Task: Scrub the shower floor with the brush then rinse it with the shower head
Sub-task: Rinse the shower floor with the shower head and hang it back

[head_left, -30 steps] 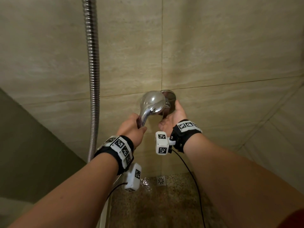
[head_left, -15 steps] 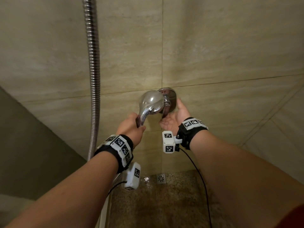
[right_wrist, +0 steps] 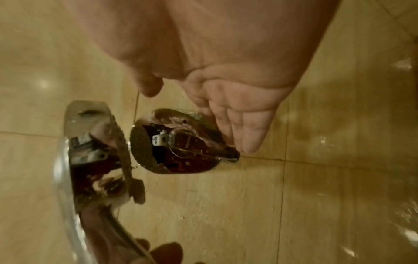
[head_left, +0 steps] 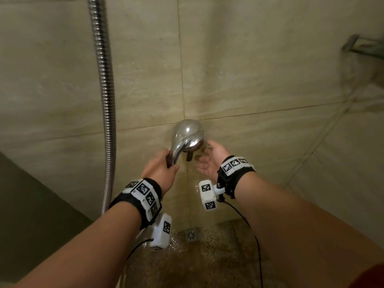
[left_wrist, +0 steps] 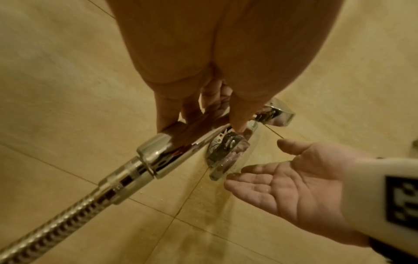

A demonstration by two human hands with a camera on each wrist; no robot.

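Note:
My left hand (head_left: pixel 161 169) grips the handle of the chrome shower head (head_left: pixel 187 134), held up against the tiled wall. In the left wrist view its fingers wrap the shower head handle (left_wrist: pixel 172 142) above the ribbed metal hose (left_wrist: pixel 56 230). The chrome wall tap (right_wrist: pixel 181 146) sits just behind the shower head (right_wrist: pixel 74 160). My right hand (head_left: pixel 209 163) hangs open, palm up, just right of the tap (left_wrist: pixel 228 153), its fingers (right_wrist: pixel 246 128) straight and off the lever. The speckled shower floor (head_left: pixel 207 262) below is wet. No brush is in view.
The metal hose (head_left: pixel 106 104) runs down the wall at the left. A square floor drain (head_left: pixel 191 235) lies at the wall's foot, with water pooled beside it. A metal shelf (head_left: pixel 365 46) juts from the right wall. A dark partition (head_left: pixel 31 215) borders the left side.
My right hand has come off the tap and drawn back to the right, open. The view has shifted slightly, and the shower head now covers most of the tap.

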